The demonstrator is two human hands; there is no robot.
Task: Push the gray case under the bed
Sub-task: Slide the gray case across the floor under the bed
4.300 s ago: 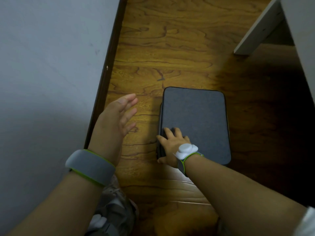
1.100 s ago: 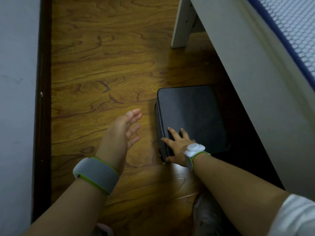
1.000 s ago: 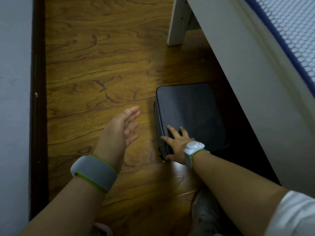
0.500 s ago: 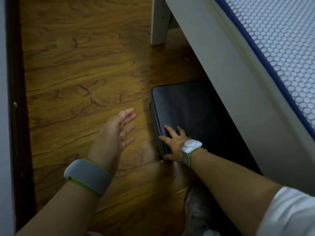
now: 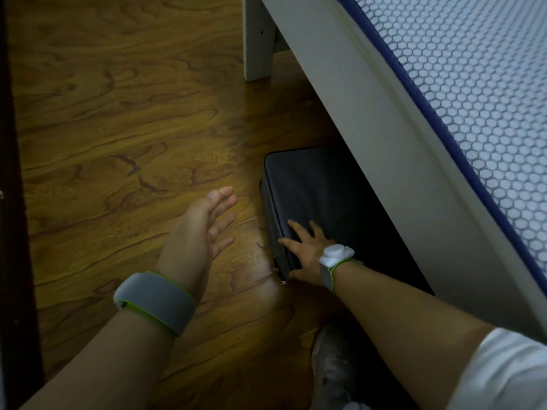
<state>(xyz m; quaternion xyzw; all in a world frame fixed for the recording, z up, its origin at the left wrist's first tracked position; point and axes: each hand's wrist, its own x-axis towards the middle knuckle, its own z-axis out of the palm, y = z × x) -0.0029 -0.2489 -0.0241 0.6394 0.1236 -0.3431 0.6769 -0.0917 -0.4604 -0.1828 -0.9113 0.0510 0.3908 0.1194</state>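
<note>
Gray case partway under the bed

The flat, round-cornered fabric gray case (image 5: 307, 196) lay on the grained wood floor (image 5: 118, 128), its far side beneath the bed (image 5: 370, 113) rail; the right hand (image 5: 305, 251) pressed it with fingers spread, the left hand (image 5: 204, 229) hovered open.

Two hands (image 5: 204, 229) (image 5: 305, 253), two wristbands (image 5: 154, 303) (image 5: 334, 258), one gray case (image 5: 310, 196), one bed (image 5: 384, 119), one shoe (image 5: 331, 365).

Matt cloth case (image 5: 313, 190), glossy wood floor (image 5: 118, 113)
</note>
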